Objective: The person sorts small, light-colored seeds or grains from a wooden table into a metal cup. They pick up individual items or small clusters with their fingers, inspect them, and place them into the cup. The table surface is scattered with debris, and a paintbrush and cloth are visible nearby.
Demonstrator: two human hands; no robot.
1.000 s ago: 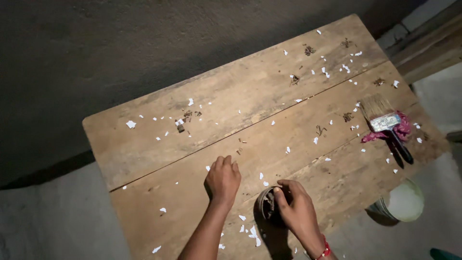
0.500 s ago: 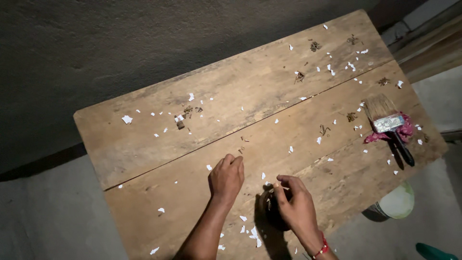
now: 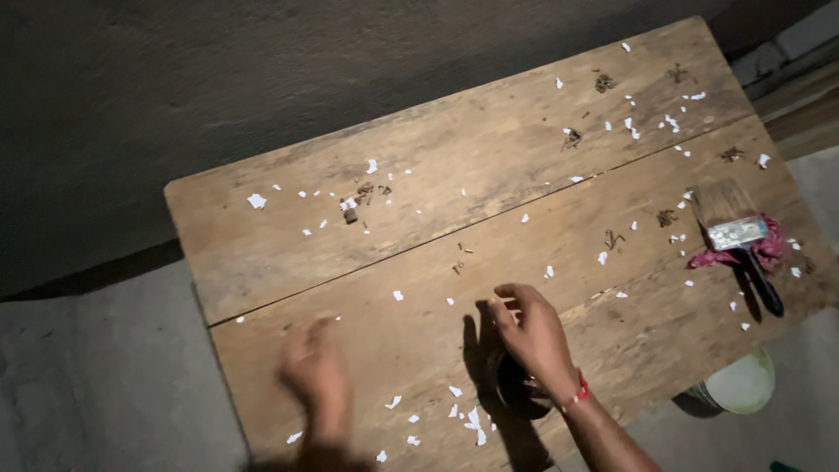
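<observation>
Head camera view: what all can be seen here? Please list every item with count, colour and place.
wooden table: one, brown planks, fills most of the view.
paper scraps: many, white, scattered over the table.
brown bits: several small clumps, dark brown, left of middle and far right end.
paintbrush: one, pale bristles, metal band, black handle, right end of the table.
cloth: one, pink, under the paintbrush.
round container: one, dark, near edge, under the right hand.
bucket: one, pale, on the floor below the table's right end.
left hand: blurred, above the near edge, empty.
right hand: on the round container, red wristband.
</observation>
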